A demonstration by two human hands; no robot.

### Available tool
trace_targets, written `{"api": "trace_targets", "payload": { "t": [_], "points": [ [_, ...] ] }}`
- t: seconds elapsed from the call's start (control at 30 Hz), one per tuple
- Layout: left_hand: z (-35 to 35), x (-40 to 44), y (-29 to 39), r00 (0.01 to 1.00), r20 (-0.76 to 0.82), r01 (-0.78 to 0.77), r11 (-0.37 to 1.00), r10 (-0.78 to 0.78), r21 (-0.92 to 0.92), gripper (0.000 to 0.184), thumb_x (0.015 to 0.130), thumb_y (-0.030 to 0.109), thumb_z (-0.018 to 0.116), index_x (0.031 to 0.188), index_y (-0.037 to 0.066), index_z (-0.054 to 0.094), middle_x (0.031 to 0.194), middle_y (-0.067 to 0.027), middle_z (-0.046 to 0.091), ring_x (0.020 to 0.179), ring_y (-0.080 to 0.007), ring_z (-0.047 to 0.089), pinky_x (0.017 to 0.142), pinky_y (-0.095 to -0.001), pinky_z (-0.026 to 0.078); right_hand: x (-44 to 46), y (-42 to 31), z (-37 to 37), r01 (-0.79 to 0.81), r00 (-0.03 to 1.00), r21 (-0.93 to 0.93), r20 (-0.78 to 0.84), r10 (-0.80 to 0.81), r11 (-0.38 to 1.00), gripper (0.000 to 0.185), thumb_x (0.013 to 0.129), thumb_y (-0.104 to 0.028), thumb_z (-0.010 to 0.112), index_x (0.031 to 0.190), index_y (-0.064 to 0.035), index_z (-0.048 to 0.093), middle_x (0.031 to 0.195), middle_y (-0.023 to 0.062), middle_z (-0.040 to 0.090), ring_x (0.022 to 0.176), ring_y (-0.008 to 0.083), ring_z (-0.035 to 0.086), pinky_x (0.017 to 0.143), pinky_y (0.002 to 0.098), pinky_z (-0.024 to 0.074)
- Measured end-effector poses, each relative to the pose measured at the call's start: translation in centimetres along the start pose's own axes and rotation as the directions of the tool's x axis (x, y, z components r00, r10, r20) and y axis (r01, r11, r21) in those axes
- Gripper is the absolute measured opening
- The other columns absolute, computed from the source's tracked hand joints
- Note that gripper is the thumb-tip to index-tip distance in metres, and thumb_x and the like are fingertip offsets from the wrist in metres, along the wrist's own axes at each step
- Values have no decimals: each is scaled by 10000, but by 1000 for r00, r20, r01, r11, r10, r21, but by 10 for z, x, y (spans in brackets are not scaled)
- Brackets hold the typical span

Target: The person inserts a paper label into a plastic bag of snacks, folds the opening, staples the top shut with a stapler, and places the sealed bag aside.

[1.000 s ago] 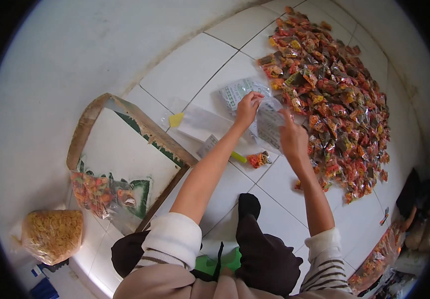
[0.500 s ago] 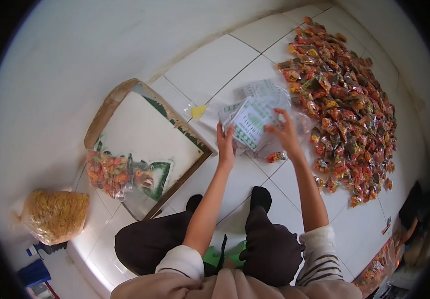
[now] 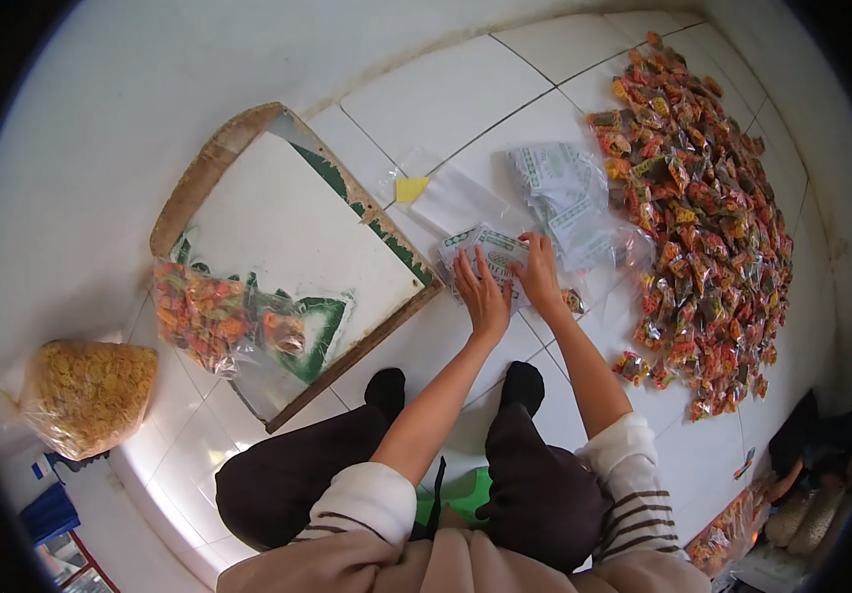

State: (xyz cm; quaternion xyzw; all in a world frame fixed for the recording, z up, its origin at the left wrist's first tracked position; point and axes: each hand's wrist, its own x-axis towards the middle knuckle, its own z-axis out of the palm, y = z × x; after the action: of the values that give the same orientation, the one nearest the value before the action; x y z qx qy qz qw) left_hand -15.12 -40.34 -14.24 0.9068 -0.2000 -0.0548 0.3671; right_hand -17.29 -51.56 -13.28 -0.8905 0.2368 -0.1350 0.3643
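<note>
A small stack of white labels with green print (image 3: 497,249) lies on the tiled floor under my hands. My left hand (image 3: 485,295) rests on its left part, fingers spread. At its right edge is my right hand (image 3: 541,275), fingers bent against the labels; their grip is partly hidden. To the upper right, a clear plastic bag with more printed labels (image 3: 562,193) lies on the floor. Clear empty plastic bags (image 3: 461,203) and a yellow piece (image 3: 411,189) are just beyond the stack. A small snack packet (image 3: 573,301) shows beside my right hand.
Many small orange-red snack packets (image 3: 708,237) form a large pile at the right. A worn board tray (image 3: 288,237) stands at the left, with a bag of orange snacks (image 3: 199,316) on its lower end. Farther left sits a bag of yellow snacks (image 3: 95,395).
The labels, lifted between my hands half a second ago, are now down on the floor nearer the tray. The label bag is now apart from my hands, and the view has shifted.
</note>
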Motion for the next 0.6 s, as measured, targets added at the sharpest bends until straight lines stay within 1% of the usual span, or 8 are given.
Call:
{"api": "trace_targets", "payload": {
  "t": [0.1, 0.2, 0.27, 0.37, 0.4, 0.47, 0.53, 0.6],
  "points": [
    [5, 2, -9, 999, 17, -43, 999, 42, 29, 849, 703, 153, 681, 1345, 20, 142, 1336, -269, 113, 1236, -453, 134, 1005, -527, 150, 10, -1, -4, -114, 993, -56, 24, 116, 992, 436, 636, -36, 672, 1024, -26, 472, 948, 162, 515, 882, 323, 495, 756, 389, 410],
    [2, 5, -10, 998, 12, -62, 997, 61, 42, 819, 711, 193, 683, 1328, 17, 175, 1329, -262, 131, 1232, -450, 147, 999, -537, 156, 19, -5, -14, 31, 999, -186, 25, -26, 982, 277, 657, -55, 658, 903, -12, 539, 835, 123, 554, 847, 303, 511, 728, 380, 414],
    [-4, 8, -7, 998, 7, -67, 996, 66, 58, 799, 710, 209, 687, 1313, 11, 200, 1330, -257, 133, 1230, -451, 152, 997, -541, 158, 22, -6, -17, 150, 979, -207, -106, -175, 967, 150, 676, -92, 649, 779, -5, 584, 794, 118, 567, 831, 303, 512, 717, 367, 417],
    [-10, 12, 1, 995, -45, -83, 994, 86, 70, 680, 720, 196, 679, 1240, -2, 288, 1313, -259, 179, 1224, -442, 178, 979, -535, 191, 24, -18, -35, 167, 971, -211, -133, -197, 963, 120, 694, -112, 639, 742, -10, 599, 816, 124, 573, 819, 298, 520, 721, 367, 424],
    [-14, 16, 3, 996, -51, -66, 998, 66, 13, 627, 723, 183, 674, 1202, -7, 316, 1296, -257, 227, 1214, -429, 216, 970, -513, 221, 24, -23, -42, 177, 966, -218, -147, -212, 960, 120, 694, -112, 639, 742, -10, 599, 816, 124, 573, 819, 298, 520, 721, 367, 424],
    [-25, 21, 9, 995, -78, -69, 996, 65, -52, 574, 726, 170, 670, 1163, -13, 345, 1280, -255, 274, 1203, -416, 253, 961, -491, 251, 22, -34, -55, 94, 994, -62, -46, -97, 994, 131, 702, -96, 637, 799, -15, 603, 784, 148, 585, 754, 315, 544, 662, 389, 432],
    [-46, 24, 19, 983, 148, 155, 929, -111, -336, 526, 738, 143, 639, 1149, -17, 353, 1228, -253, 347, 1150, -386, 334, 955, -462, 286, 19, -58, -71, 134, 990, -90, -26, -137, 987, 118, 707, -89, 632, 795, -21, 594, 757, 145, 587, 729, 318, 548, 647, 393, 436],
    [-61, 24, 24, 993, 112, 75, 949, -43, -305, 535, 734, 134, 641, 1155, -21, 348, 1202, -250, 375, 1124, -386, 364, 942, -435, 308, 16, -77, -81, 175, 984, -114, -2, -176, 978, 105, 712, -82, 626, 791, -27, 585, 731, 142, 588, 704, 320, 553, 632, 397, 440]
  ]
}}
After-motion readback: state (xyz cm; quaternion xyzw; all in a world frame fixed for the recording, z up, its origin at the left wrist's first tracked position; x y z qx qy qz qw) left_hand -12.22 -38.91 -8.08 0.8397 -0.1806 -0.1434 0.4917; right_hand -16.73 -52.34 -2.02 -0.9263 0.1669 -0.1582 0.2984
